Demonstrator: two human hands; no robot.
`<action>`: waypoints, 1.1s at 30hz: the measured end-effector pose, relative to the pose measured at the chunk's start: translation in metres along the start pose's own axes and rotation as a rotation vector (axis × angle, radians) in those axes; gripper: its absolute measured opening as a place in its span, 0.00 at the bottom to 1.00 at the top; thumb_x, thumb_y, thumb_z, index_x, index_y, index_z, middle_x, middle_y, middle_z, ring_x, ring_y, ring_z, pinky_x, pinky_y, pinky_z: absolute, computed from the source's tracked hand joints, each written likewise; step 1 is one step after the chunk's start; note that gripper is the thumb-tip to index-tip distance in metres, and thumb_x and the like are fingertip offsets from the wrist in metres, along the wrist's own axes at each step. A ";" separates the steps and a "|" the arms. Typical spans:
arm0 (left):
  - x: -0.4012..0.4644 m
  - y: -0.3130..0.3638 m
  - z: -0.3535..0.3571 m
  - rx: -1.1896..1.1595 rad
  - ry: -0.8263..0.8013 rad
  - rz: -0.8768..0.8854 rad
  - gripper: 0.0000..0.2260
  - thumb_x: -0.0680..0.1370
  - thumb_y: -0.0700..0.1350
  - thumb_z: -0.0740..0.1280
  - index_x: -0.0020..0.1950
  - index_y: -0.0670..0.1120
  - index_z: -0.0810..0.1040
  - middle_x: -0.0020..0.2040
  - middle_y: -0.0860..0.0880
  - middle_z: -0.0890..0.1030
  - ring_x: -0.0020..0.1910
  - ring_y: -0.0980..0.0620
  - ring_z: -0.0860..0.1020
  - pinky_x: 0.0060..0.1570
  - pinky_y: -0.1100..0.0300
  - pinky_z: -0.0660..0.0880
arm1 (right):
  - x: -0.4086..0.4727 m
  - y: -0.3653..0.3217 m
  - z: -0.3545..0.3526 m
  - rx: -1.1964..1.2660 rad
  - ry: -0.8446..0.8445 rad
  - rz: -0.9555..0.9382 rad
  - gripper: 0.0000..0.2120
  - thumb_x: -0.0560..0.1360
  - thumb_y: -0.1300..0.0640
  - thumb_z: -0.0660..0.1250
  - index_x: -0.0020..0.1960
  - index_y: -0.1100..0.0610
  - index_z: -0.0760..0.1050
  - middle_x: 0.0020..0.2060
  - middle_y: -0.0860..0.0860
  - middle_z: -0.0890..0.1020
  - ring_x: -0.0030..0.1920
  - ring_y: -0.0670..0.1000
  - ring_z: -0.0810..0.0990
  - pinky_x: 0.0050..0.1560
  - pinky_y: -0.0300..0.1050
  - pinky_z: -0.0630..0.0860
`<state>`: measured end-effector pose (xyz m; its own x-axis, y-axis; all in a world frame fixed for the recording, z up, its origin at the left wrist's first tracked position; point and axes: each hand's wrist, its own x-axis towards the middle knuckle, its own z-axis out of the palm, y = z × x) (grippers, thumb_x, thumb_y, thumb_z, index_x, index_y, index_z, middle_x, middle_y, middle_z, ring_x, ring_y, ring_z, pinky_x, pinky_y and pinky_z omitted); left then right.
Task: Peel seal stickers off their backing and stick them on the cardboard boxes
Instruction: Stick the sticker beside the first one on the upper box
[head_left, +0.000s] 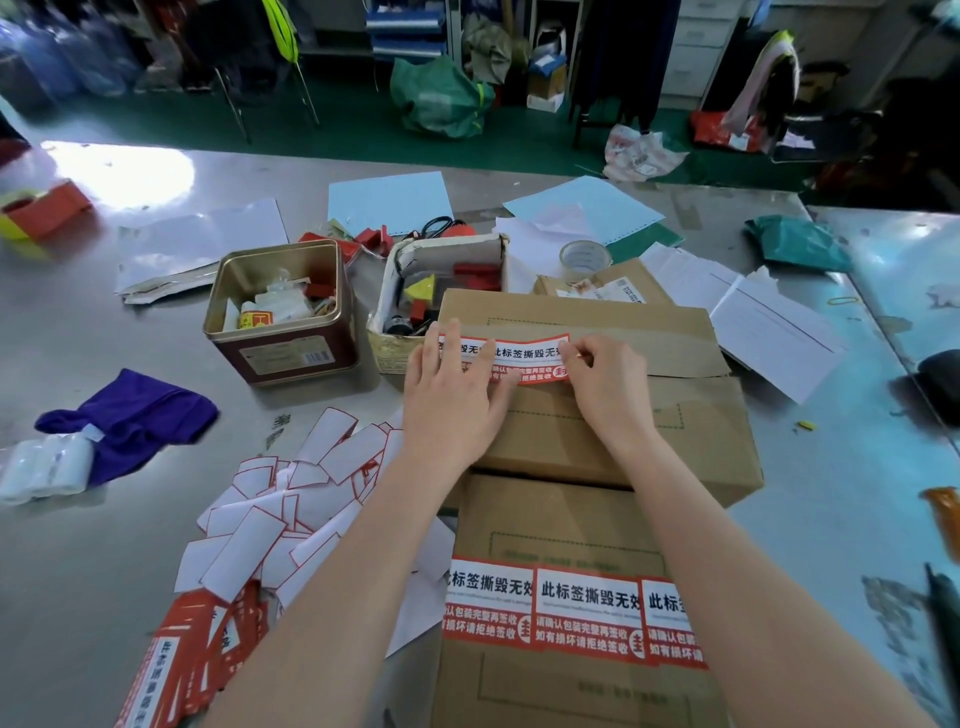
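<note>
A brown cardboard box (623, 431) lies flat in front of me. Across its seam sits a red-and-white seal sticker (524, 358). My left hand (452, 395) lies flat with spread fingers over the sticker's left part. My right hand (608, 389) pinches the sticker's right end between thumb and forefinger. A nearer cardboard box (561, 686) carries three of the same stickers (582, 613) in a row. A stack of unpeeled stickers (182, 660) rests at the lower left, beside a heap of white backing papers (291, 509).
A metal tin (280, 312) and an open carton of small items (441, 291) stand behind the box. A tape roll (584, 260), loose papers (769, 322), a purple cloth (130, 415) and a white roll (47, 467) lie around on the steel table (130, 545).
</note>
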<state>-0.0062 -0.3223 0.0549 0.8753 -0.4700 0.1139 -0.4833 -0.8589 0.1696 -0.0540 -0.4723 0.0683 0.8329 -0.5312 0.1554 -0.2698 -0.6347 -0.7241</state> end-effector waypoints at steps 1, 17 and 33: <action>0.002 0.000 0.000 0.002 -0.027 -0.004 0.26 0.79 0.62 0.46 0.73 0.53 0.61 0.77 0.43 0.52 0.76 0.44 0.47 0.73 0.48 0.47 | 0.000 0.000 0.000 -0.003 -0.003 0.001 0.16 0.78 0.55 0.60 0.39 0.64 0.77 0.32 0.57 0.79 0.35 0.56 0.73 0.35 0.47 0.62; -0.027 -0.006 -0.003 0.045 -0.030 0.044 0.33 0.75 0.65 0.37 0.74 0.52 0.58 0.77 0.43 0.53 0.76 0.46 0.47 0.72 0.49 0.47 | -0.002 -0.001 -0.001 -0.001 0.025 -0.037 0.15 0.78 0.56 0.61 0.34 0.60 0.73 0.28 0.51 0.75 0.33 0.52 0.70 0.32 0.43 0.57; -0.035 -0.008 -0.007 0.035 -0.026 0.038 0.37 0.72 0.65 0.33 0.74 0.52 0.60 0.76 0.43 0.57 0.76 0.46 0.49 0.72 0.49 0.48 | -0.008 -0.001 -0.005 0.112 0.048 0.126 0.19 0.78 0.52 0.59 0.66 0.60 0.68 0.37 0.57 0.81 0.38 0.41 0.73 0.37 0.32 0.61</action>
<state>-0.0330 -0.2975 0.0560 0.8565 -0.5075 0.0943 -0.5161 -0.8464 0.1315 -0.0630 -0.4706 0.0709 0.7714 -0.6301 0.0885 -0.3126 -0.4964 -0.8098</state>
